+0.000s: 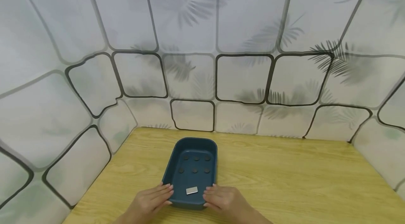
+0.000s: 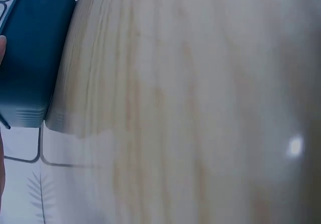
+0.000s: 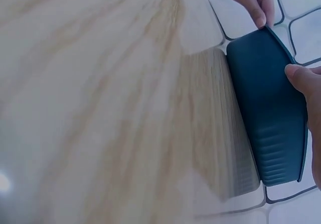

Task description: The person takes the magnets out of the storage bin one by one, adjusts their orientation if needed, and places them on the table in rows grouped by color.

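Note:
A dark blue rectangular plastic bin with rounded corners stands on the table, its short end nearest me. My left hand grips its near left corner, fingers over the rim. At the near right corner my right hand holds the rim the same way; its thumb presses the outer wall in the right wrist view. On the bin's floor, close to the near end, lies a small silvery rectangular piece. Beyond it are several dark round spots in two rows; whether they are loose discs I cannot tell.
The light wood-grain table extends to both sides of the bin, more to the right. A pale cloth or sheet wall with dark rounded outlines and leaf prints encloses the table at the back and sides.

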A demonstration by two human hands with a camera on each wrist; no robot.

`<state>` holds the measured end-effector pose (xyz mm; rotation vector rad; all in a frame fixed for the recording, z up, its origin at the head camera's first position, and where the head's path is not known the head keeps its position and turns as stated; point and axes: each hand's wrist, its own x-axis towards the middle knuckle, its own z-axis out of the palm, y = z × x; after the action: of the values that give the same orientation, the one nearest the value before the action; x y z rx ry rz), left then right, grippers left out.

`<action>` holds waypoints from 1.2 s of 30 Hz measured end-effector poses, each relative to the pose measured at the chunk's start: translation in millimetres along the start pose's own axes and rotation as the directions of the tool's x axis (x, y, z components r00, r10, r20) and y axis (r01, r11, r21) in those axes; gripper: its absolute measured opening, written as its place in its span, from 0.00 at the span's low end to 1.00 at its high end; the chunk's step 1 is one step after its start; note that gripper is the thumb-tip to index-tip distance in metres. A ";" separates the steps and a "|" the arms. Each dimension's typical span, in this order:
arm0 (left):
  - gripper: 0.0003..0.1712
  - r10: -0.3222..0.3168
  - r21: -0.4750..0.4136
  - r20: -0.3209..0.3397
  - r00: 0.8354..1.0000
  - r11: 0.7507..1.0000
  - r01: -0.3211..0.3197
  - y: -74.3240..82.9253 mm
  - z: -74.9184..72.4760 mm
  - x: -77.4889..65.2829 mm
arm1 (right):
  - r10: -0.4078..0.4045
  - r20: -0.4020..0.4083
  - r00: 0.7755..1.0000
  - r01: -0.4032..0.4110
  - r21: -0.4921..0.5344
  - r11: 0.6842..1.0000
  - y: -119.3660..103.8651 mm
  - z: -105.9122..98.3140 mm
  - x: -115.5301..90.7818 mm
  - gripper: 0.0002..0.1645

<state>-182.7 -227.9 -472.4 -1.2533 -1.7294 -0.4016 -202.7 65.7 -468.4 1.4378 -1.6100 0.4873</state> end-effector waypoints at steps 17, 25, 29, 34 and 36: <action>0.17 0.113 -0.016 0.031 0.993 0.994 -0.112 3.5 14.0 19.7 | 0.028 0.017 0.999 -0.029 0.044 0.999 0.8 -21.6 -13.8 0.10; 0.16 0.159 -0.027 0.050 0.986 0.987 -0.158 4.2 20.7 28.3 | 0.039 0.000 0.999 -0.039 0.046 0.998 1.4 -31.2 -21.9 0.11; 0.15 0.183 -0.034 0.030 0.983 0.983 -0.182 6.4 25.8 31.9 | 0.062 0.010 0.998 -0.063 0.057 0.996 -0.3 -37.6 -27.6 0.11; 0.14 0.218 -0.036 0.020 0.976 0.976 -0.217 8.5 30.7 36.5 | 0.084 0.018 0.996 -0.085 0.067 0.994 -2.4 -45.9 -30.7 0.11; 0.14 0.227 -0.039 0.028 0.973 0.973 -0.226 9.4 31.1 37.8 | 0.082 0.013 0.997 -0.083 0.072 0.994 -2.1 -47.8 -31.5 0.11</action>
<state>-191.5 -180.6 -459.5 -1.4717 -1.5895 -0.2795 -186.2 120.5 -469.6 1.4334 -1.6799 0.5924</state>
